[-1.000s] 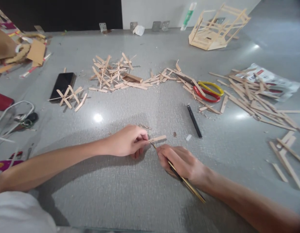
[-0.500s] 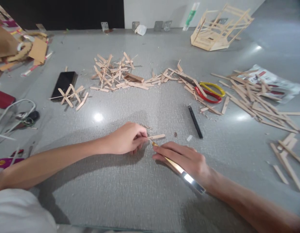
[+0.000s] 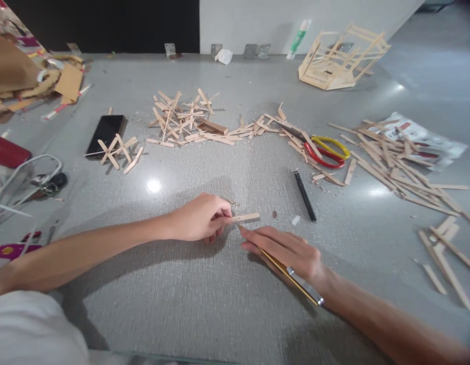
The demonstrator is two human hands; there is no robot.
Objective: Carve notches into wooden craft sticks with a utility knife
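Pinched in my left hand (image 3: 204, 218) is a flat wooden craft stick (image 3: 248, 217), its rounded end pointing right and its other end hidden by my fingers. My right hand (image 3: 284, 248) closes around a slim gold pen-shaped tool with a silver clip (image 3: 301, 286). The tool's narrow tip is just below and beside the stick; whether they touch I cannot tell. Above my left fingers lie small wood slivers (image 3: 232, 201). A brown chip (image 3: 274, 214) and a white scrap (image 3: 296, 220) rest to the right of the stick.
Loose sticks (image 3: 182, 119) and crossed-stick pieces spread behind my hands. Red-and-yellow-handled scissors (image 3: 326, 152), a black pen-like rod (image 3: 305, 196) and more sticks (image 3: 398, 167) lie to the right. A stick frame (image 3: 328, 78) stands at the back; a phone (image 3: 106, 134) lies left.
The tool's tip has drawn slightly down and away from the stick, and the tool has rolled so its clip faces differently. The whole view has shifted a little.
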